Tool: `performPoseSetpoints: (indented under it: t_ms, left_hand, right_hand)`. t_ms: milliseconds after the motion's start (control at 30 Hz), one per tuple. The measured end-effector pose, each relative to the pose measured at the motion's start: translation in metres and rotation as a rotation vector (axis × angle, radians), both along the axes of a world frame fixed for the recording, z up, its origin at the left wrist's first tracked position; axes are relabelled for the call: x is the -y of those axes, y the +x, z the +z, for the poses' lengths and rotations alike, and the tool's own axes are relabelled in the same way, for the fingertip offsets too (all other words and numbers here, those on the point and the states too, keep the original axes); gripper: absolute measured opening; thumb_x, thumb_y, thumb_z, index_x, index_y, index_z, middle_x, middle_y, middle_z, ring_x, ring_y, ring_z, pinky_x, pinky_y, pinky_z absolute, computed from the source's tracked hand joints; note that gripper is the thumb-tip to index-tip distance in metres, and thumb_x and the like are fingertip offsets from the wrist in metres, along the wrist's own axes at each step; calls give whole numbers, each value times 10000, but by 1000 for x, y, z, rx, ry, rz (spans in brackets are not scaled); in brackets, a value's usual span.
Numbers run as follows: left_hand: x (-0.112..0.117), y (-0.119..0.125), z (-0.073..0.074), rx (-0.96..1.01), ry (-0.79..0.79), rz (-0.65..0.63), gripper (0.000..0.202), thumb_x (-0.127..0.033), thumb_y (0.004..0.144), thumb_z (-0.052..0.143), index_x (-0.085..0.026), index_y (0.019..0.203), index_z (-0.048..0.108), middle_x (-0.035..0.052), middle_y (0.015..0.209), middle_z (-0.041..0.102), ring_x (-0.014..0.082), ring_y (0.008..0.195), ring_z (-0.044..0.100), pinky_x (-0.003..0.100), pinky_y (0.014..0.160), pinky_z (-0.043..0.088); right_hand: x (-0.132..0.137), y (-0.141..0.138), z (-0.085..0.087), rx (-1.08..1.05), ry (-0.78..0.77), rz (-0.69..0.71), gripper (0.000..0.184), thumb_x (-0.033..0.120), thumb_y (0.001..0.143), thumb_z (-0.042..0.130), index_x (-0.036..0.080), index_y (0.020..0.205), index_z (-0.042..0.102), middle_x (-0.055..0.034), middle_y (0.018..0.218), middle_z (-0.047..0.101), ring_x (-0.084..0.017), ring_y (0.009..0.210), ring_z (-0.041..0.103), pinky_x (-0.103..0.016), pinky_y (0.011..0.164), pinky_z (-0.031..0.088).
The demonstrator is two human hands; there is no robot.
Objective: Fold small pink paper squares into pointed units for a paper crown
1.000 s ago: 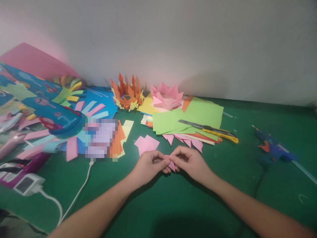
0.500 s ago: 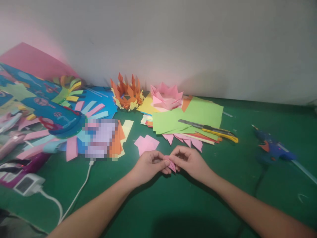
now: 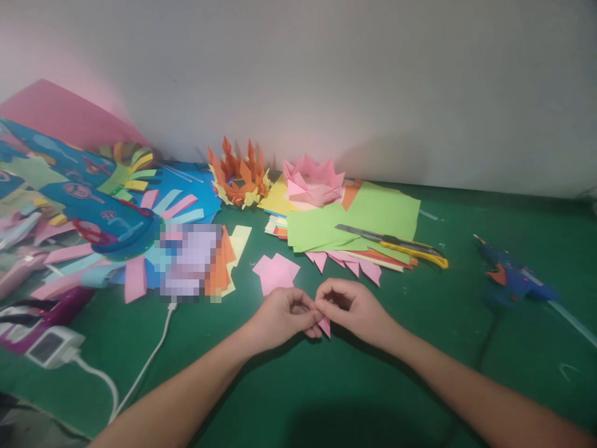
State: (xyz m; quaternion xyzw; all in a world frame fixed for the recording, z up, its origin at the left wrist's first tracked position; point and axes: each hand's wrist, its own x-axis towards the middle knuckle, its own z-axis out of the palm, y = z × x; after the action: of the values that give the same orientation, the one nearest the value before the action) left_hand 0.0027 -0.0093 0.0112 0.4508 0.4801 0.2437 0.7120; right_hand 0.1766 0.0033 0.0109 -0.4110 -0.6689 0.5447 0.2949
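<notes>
Between my two hands is a small piece of folded pink paper [image 3: 325, 325], its pointed end hanging down toward me. My left hand [image 3: 286, 317] pinches it from the left, thumb on top. From the right, my right hand [image 3: 352, 308] pinches its upper part, and the fingers cover most of the piece. Just beyond my left hand lie flat pink paper pieces [image 3: 276, 274]. Pink folded points [image 3: 370, 272] stick out from under a stack of green paper [image 3: 326, 227] ahead of my hands.
A yellow utility knife [image 3: 420, 252] rests on the green paper. At the right lies a blue glue gun [image 3: 522, 283]. Behind stand an orange paper crown [image 3: 240, 183] and a pink paper crown [image 3: 314, 183]. Paper strips, a blue bag [image 3: 116, 218] and a white cable [image 3: 161, 342] occupy the left.
Both hands have dropped slightly toward me with the pink paper. Less of the paper's upper part shows, and its tip points lower. Everything else stays in place.
</notes>
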Motion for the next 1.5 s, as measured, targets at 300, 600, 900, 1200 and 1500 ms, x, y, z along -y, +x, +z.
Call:
performPoseSetpoints:
  t_ms: [300,600,900,1200,1500]
  left_hand:
    - [2,0,-2,25,31,-69,324,-410,697,706,-114,703,572,44,616,673,114,556,634,226,588,506]
    - [-3,-1,2,146,42,226,358,-405,656,757,-115,705,553,25,614,665,98,559,626,210,592,503]
    - [-3,4,1,127,29,194,407,-426,587,785,-124,700,536,21,615,665,103,543,628,214,573,495]
    - [-2,2,1,67,47,134,402,-433,599,774,-124,710,541,14,575,652,102,523,618,208,557,487]
    - [-3,1,2,82,87,112,429,-517,678,690,-99,707,597,37,625,647,102,535,617,211,562,510]
  right_hand:
    - [1,-2,3,-15,-54,39,152,219,815,492,177,669,488,36,600,480,-102,555,463,-221,542,380]
    - [-4,1,-2,-152,-114,-71,208,375,816,595,183,885,559,9,717,556,-105,612,527,-237,594,459]
    - [1,-2,-1,-98,-74,-158,203,368,773,621,181,750,546,18,673,544,-100,568,521,-224,537,450]
    - [3,-3,-1,17,73,-156,168,318,817,581,180,722,576,-3,664,589,-116,586,540,-226,532,444]
    - [5,1,-1,178,391,-138,147,269,859,531,218,761,627,-24,694,652,-151,630,580,-258,570,444]
